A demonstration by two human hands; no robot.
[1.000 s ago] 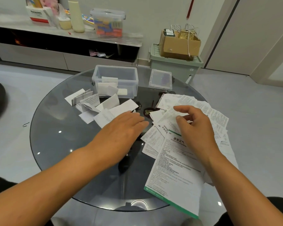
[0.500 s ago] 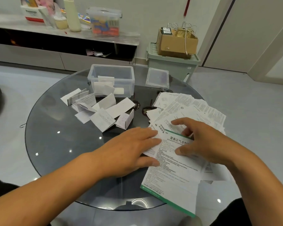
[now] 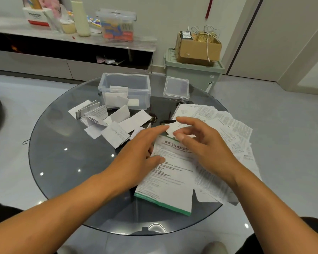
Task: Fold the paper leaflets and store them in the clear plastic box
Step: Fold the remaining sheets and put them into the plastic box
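- Since half a second ago, both hands have moved toward the far side of the table, and the right hand [image 3: 204,143] has lifted from the big sheet where it pressed before.
- Now I see the right hand pinching a small white leaflet [image 3: 173,130] between its thumb and forefinger, held a little above the paper pile.
- The left hand [image 3: 140,154] lies with straight fingers, grasping nothing; its thumb rests on the left edge of the large green-edged leaflet [image 3: 169,180] and its forefinger reaches to the small leaflet.
- The green-edged leaflet lies flat and unfolded at the near right of the round glass table [image 3: 62,162], on top of a fan of unfolded leaflets [image 3: 226,125] that spreads to the right edge.
- Several folded leaflets [image 3: 108,123] lie in a loose group on the left of the hands, just near the box.
- The clear plastic box [image 3: 124,92] stands open at the far middle of the table, and I can see a few folded papers inside it.
- Its lid [image 3: 176,88] lies just on the right of the box, apart from it.
- Behind the table, on the floor, a cardboard box [image 3: 196,50] sits on a green bin [image 3: 193,72].
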